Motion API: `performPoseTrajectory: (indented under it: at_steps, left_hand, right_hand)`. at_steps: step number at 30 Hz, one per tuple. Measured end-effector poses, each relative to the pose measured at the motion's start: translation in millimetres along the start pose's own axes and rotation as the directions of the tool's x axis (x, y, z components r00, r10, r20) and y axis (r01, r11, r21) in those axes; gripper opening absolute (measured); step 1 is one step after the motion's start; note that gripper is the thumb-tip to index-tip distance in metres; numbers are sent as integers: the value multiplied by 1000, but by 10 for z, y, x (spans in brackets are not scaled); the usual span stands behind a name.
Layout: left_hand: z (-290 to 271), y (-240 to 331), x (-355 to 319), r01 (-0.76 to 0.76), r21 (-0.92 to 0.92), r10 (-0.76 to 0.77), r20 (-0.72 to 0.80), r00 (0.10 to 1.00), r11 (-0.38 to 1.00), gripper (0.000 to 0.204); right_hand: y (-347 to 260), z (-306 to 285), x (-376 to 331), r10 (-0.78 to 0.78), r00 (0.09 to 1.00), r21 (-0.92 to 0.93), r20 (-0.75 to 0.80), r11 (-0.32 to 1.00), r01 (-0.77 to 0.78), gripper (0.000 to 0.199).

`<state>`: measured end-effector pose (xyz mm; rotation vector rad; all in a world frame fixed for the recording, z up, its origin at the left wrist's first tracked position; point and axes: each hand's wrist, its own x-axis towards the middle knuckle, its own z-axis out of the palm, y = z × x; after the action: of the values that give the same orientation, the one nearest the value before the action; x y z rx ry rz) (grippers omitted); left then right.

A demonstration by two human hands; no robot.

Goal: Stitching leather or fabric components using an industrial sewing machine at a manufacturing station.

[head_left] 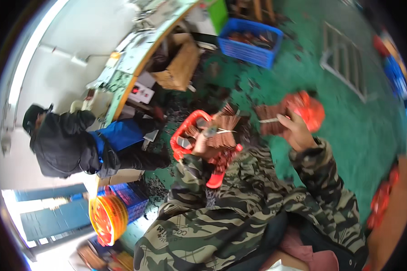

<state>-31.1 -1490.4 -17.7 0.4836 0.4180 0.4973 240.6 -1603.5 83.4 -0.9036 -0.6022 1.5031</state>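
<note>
Flaring at its ends, the left bundle [229,123], layered and brown with a pale tie [224,131], sits in the left hand [203,145], which is curled around it, near a red container [180,133]. Farther right, the right hand [298,132] clasps the similar right bundle [270,114] beside an orange-red bag [313,112].

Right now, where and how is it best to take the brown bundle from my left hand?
Probably at the white tie of the brown bundle, coming from its right side. The bundle narrows there, so the grip should keep the pieces together; its ends fan out and could slip apart. The left hand covers the left side, leaving the right side freer.
</note>
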Motion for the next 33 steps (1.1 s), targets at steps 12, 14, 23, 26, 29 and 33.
performPoseTrajectory:
  at_steps: [12, 14, 23, 26, 29, 33]
  left_hand:
    - [-760, 2881, 2733, -212, 93, 229, -258, 939, 973, 64]
    - [-1111, 3412, 3178, -326, 65, 328, -342, 881, 943, 58]
    - [-2570, 6012, 4529, -341, 199, 381, -671, 636, 919, 51]
    - [-3162, 7039, 4681, -382, 180, 375, -759, 533, 906, 42]
    - [-3768, 7966, 4676, -471, 242, 454, -791, 411, 848, 38]
    - [-4991, 9290, 4388, -410, 417, 561, -753, 344, 811, 31]
  right_hand:
    - [-1007, -1060, 4116, 228, 973, -42, 18, 973, -227, 40]
    - [-1022, -1138, 4915, 293, 956, 0, 28, 956, -293, 39]
    - [-1091, -495, 8773, 426, 881, -227, 207, 896, -380, 33]
    - [-1087, -14, 9874, 457, 820, -420, 344, 856, -301, 31]
    - [-955, 584, 10695, 505, 811, -511, 295, 801, -313, 30]
    - [-405, 1231, 11837, 524, 787, -660, 326, 722, -207, 30]
